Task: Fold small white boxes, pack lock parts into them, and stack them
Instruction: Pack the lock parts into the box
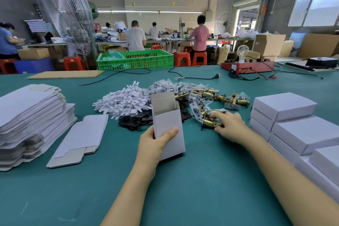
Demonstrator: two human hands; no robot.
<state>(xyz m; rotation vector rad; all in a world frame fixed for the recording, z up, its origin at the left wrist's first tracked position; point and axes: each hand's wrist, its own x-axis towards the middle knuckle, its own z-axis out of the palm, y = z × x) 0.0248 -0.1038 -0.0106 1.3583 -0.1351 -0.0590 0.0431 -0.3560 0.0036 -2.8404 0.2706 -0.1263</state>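
- Green table (183, 180) in a busy workshop — workers on red stools behind.
- Green crate (135, 59) at far edge, teal bags inside.
- Left hand (154, 145) grips upright white box (167, 121), top flap open.
- Right hand (230, 124) — fingers curled, pinching brass latch (211, 124) beside the parts pile.
- Closed boxes (293, 121) stacked right; flat blanks (31, 113) left.

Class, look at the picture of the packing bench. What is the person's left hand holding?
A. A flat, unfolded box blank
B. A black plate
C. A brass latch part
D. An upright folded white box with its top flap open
D: the left hand grips the folded white box, which stands upright with its top flap raised, while the right hand reaches to a brass latch part on the table.
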